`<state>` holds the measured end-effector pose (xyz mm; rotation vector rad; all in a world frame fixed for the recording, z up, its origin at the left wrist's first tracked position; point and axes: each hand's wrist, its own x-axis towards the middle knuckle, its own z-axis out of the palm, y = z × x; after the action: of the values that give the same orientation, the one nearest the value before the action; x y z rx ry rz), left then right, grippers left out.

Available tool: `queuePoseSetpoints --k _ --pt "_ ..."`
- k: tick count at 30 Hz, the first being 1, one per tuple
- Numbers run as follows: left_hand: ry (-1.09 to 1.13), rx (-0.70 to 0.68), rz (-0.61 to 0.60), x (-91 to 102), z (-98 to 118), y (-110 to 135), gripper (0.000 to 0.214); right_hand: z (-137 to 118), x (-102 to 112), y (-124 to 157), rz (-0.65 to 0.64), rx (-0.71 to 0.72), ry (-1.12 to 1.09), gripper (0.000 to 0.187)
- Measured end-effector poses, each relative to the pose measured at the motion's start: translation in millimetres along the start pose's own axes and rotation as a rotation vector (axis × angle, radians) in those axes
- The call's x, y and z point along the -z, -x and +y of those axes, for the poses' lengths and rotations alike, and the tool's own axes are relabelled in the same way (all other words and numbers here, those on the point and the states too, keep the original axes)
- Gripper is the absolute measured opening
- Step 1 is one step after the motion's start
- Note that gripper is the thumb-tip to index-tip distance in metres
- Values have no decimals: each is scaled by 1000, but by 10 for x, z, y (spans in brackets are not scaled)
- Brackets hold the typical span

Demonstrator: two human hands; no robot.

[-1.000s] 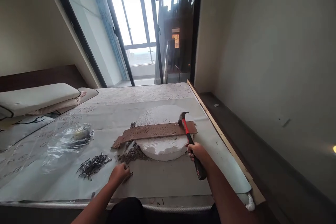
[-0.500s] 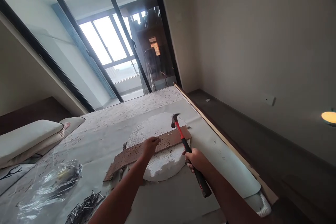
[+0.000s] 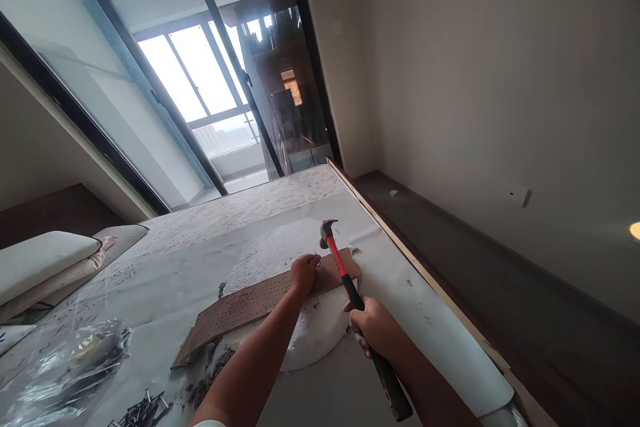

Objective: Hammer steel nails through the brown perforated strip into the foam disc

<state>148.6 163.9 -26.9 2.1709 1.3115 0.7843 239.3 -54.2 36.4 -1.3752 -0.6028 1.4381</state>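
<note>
A claw hammer [image 3: 345,271] with a red and black handle is gripped in my right hand [image 3: 373,327], its head raised above the right part of a brown board [image 3: 240,307] dotted with small holes. My left hand [image 3: 304,273] rests at the board's far edge, fingers pinched on what looks like a nail, mostly hidden by the fingertips. Beneath the board lies a rounded white foam slab [image 3: 320,340]. Loose nails [image 3: 143,410] are heaped at the lower left, with dark crumbs [image 3: 215,367] scattered beside the board.
A grey-white sheet [image 3: 175,280] covers the bed-like surface, with a wooden edge [image 3: 415,260] along the right. A clear plastic bag [image 3: 85,360] lies at left, near folded bedding [image 3: 55,260]. Glass sliding doors [image 3: 215,80] stand beyond; a wall [image 3: 475,80] is at right.
My left hand has moved right along the board, closer to the hammer head. My right hand still holds the hammer raised. The view has shifted slightly.
</note>
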Motion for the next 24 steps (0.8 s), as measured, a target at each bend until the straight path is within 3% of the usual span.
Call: queuePoseSetpoints --k 10,15,21,24 --pt "-134 -22 -4 -52 -3 -18 21 72 -4 28 -21 27 -2 30" --pt "-171 -36 -9 -67 13 18 24 112 5 69 41 112 173 31" --pt "-193 -10 -3 -68 35 64 23 91 -56 70 94 22 378 22" --pt "-170 1 -29 -75 14 86 26 96 -66 92 121 69 441 20"
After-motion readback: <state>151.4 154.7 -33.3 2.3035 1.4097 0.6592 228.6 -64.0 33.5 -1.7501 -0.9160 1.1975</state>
